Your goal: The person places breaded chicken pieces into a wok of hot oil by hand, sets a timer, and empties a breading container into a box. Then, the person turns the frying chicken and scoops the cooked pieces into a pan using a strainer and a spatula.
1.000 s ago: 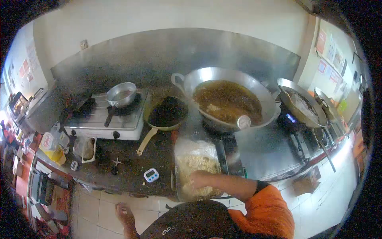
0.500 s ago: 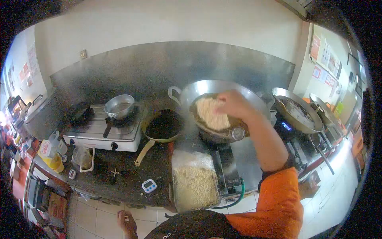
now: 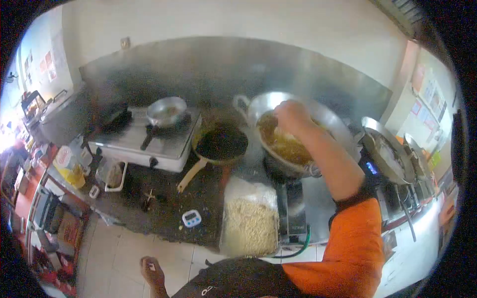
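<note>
My right hand reaches over the large wok of bubbling oil, its fingers bent downward. Beneath the fingers shows a pale bit of a breaded cutlet; most of it is hidden by my hand and the oil, and the grip is blurred. My left hand hangs low over the tiled floor, with curled fingers and nothing I can make out in them. In front of the wok stands a tray of pale crumbs with a plastic sheet at its far end.
Left of the wok are a dark frying pan and a white stove carrying a small pan. A digital timer lies near the counter edge. Another wok stands right. An oil jug sits far left.
The breaded cutlet hung in view from my right hand; now only a pale bit shows by the bubbling oil. That hand has moved toward the wok's far side. The camera view has shifted.
</note>
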A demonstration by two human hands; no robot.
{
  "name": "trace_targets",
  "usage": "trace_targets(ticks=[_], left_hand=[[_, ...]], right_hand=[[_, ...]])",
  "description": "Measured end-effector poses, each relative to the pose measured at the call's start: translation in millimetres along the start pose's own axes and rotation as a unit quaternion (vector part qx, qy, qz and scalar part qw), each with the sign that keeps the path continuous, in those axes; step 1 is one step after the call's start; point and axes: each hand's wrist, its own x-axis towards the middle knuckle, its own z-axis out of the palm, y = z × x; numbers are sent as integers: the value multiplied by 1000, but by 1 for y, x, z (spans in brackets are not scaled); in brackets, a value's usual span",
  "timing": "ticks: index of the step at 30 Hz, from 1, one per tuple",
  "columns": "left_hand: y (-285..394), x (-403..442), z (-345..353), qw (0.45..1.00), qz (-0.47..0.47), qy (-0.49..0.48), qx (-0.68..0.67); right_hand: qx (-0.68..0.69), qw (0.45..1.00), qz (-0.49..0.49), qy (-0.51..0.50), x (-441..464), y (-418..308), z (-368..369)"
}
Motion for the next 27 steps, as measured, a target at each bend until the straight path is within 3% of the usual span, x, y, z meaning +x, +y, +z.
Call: trace_targets(ticks=[3, 4, 5, 6, 8, 10, 12, 15, 18, 24, 27], left_hand=[[15, 8, -3, 999, 36, 4, 12], [9, 7, 2, 999, 40, 4, 8], [6, 7, 4, 999, 44, 4, 2], [6, 9, 3, 999, 52, -5, -10], [12, 13, 2, 997, 70, -21, -36], [18, 16, -1, 999, 35, -19, -7], [14, 18, -5, 999, 45, -23, 5], [14, 18, -9, 999, 6, -36, 19], [-16, 7, 9, 999, 25, -29, 25], [19, 16, 6, 993, 102, -58, -27], [15, 12, 2, 997, 44, -59, -26]], right_hand=[[89, 986, -91, -106, -66, -87, -16], [137, 958, -161, -193, -84, -110, 5], [198, 949, -206, -137, -109, -130, 24], [213, 933, -186, -223, -122, -148, 71], [169, 942, -134, -258, -144, -176, 158], [215, 932, -31, -290, -146, -180, 184], [242, 925, 25, -293, -141, -173, 192], [216, 942, 24, -256, -144, -167, 215], [114, 979, 14, -167, -163, -189, 309], [162, 958, -30, -237, -126, -168, 214], [174, 949, -57, -256, -104, -157, 197]])
